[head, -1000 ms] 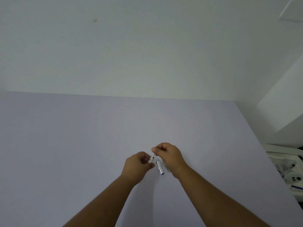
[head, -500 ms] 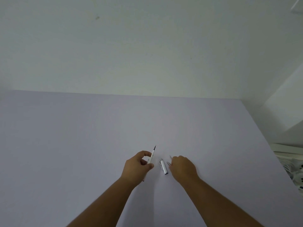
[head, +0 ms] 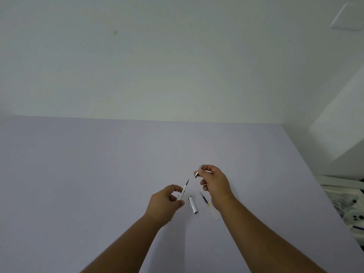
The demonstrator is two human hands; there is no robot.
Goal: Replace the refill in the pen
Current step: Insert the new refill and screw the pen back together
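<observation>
Pale lilac table (head: 98, 184) is filling the lower frame, w/ a white wall (head: 157, 66) behind and white clutter at the far right edge, too cut off to identify. Both forearms are reaching in from the bottom. Left hand (head: 164, 202) is curling around the white pen barrel (head: 182, 193), thumb and fingers closed on it; the barrel is tilting up and to the right, and a dark refill tip (head: 188, 181) is sticking out of its top end. Right hand (head: 213, 183) is hovering above the table, pinching a small silver nose piece (head: 198, 172) btwn thumb and forefinger, just up and right of the tip, not touching it. Silver cap w/ clip (head: 192, 204) is lying flat on the table btwn the hands. A loose refill (head: 204, 199), blue w/ a yellow end, is lying just right of the cap, partly under the right wrist.
</observation>
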